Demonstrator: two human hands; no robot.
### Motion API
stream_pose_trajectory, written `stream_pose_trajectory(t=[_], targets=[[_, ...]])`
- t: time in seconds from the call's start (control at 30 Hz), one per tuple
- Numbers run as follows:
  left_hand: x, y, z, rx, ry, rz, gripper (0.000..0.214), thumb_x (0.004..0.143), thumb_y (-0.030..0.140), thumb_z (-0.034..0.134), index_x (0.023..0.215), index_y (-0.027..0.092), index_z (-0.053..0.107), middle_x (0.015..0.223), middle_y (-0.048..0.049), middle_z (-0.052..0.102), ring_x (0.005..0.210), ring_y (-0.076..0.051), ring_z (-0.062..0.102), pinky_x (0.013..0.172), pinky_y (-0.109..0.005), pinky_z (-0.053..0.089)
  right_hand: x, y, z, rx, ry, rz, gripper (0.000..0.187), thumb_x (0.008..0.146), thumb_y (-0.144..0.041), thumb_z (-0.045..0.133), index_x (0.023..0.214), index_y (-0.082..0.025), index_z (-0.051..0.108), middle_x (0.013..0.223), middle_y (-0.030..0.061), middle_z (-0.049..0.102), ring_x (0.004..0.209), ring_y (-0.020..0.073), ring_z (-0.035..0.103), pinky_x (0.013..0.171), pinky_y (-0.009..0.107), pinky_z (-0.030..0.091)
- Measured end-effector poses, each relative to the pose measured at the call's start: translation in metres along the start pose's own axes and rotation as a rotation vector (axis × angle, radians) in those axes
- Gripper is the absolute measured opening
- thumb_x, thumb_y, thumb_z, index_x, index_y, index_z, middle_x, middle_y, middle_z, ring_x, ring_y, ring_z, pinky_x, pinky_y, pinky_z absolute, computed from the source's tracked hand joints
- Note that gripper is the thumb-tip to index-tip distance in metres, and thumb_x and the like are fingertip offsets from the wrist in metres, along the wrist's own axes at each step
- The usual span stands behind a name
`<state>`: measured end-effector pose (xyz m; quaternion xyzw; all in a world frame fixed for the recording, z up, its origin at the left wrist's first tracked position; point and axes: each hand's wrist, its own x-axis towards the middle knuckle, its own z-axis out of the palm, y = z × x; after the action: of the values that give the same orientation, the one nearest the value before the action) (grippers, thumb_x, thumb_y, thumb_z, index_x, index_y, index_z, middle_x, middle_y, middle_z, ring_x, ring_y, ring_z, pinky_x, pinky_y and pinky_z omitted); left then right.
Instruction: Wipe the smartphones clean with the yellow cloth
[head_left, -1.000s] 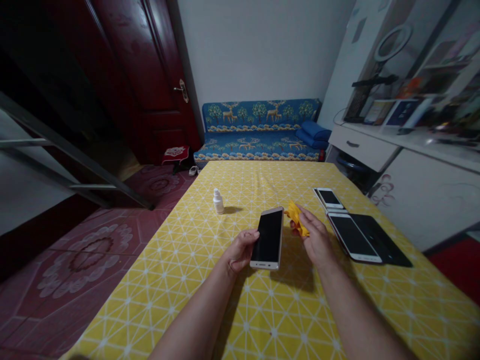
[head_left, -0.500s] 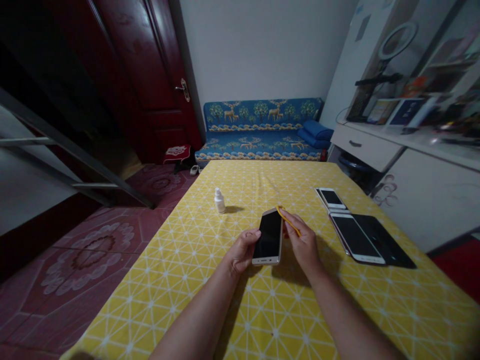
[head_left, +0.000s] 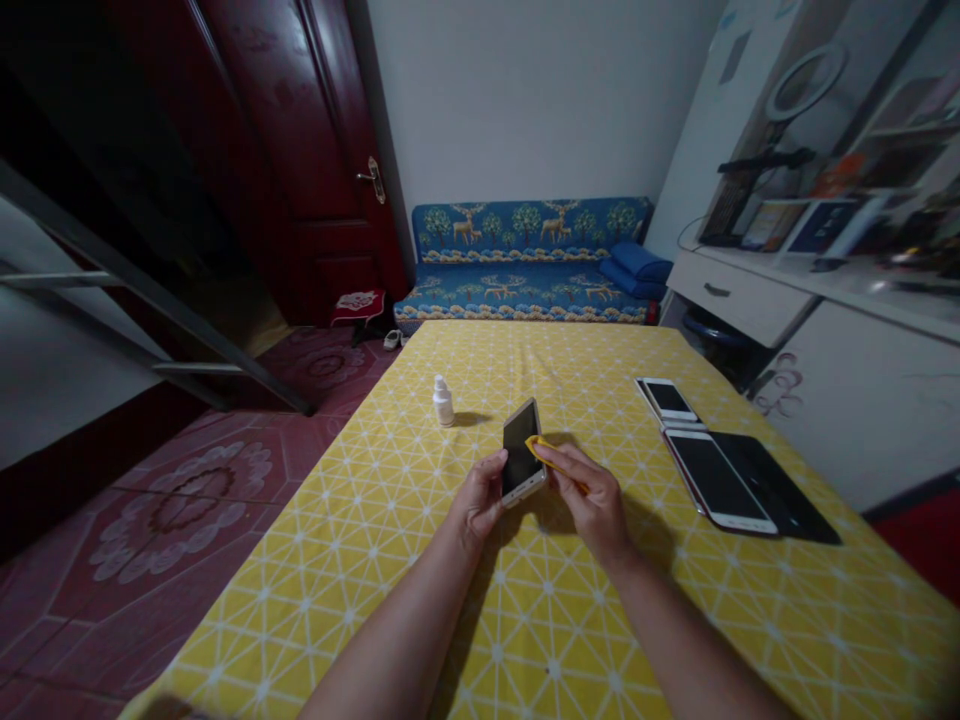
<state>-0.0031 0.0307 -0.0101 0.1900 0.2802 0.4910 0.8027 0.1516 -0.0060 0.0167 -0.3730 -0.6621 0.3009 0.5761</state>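
Note:
My left hand (head_left: 482, 492) is closed around the left side of a smartphone (head_left: 517, 440), its thumb on the edge of the dark screen. The phone is tilted up above the table. In my right hand (head_left: 592, 497) is a small piece of yellow cloth (head_left: 551, 458), pinched between thumb and fingers. One end of the cloth lies against the right part of the screen. My right fingers behind the phone are partly hidden. A white bottle (head_left: 443, 403) stands upright beyond my left hand.
On the table's right lie a larger white-framed phone (head_left: 721, 482), a smaller one (head_left: 670, 398) and a black flat sheet or cover (head_left: 787, 500). Yellow patterned cloth covers the table (head_left: 360, 590). A blue sofa (head_left: 510, 285) is behind it, a white cabinet (head_left: 862, 390) at the right.
The phone has turned and tilted, its top leaning more upright. My right hand has moved the yellow cloth from the top right corner down onto the screen.

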Motion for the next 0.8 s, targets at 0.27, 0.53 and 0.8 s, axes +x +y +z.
stream_pose_trajectory(t=[0.27,0.53,0.8], targets=[[0.002,0.001,-0.002,-0.023,-0.018,-0.064,0.016,0.078,0.023,0.068,0.086,0.01,0.068,0.074,-0.0076,0.072,0.062,-0.017,0.068,0.065,-0.026,0.057,-0.005,-0.005,0.0,-0.037,-0.015,-0.054,0.029,0.09,-0.027,0.055,0.114,-0.032,0.072,0.084,0.0039,0.063,0.072,0.0167,0.058,0.06,0.029,0.047],[0.0,0.002,0.001,-0.043,-0.059,-0.061,0.016,0.072,0.022,0.073,0.081,0.011,0.068,0.074,-0.0055,0.072,0.063,-0.014,0.067,0.066,-0.024,0.056,-0.006,-0.007,0.002,-0.046,0.006,-0.121,0.032,0.089,-0.023,0.055,0.115,-0.033,0.071,0.086,0.0037,0.066,0.072,0.017,0.06,0.061,0.03,0.049],[-0.013,-0.002,0.011,0.162,-0.268,0.02,0.027,0.07,0.028,0.078,0.089,0.011,0.071,0.082,-0.0082,0.073,0.07,-0.016,0.068,0.067,-0.023,0.053,-0.001,0.004,-0.009,-0.145,0.245,-0.072,0.028,0.092,-0.027,0.054,0.113,-0.031,0.072,0.102,0.006,0.071,0.094,0.0231,0.064,0.077,0.036,0.052]])
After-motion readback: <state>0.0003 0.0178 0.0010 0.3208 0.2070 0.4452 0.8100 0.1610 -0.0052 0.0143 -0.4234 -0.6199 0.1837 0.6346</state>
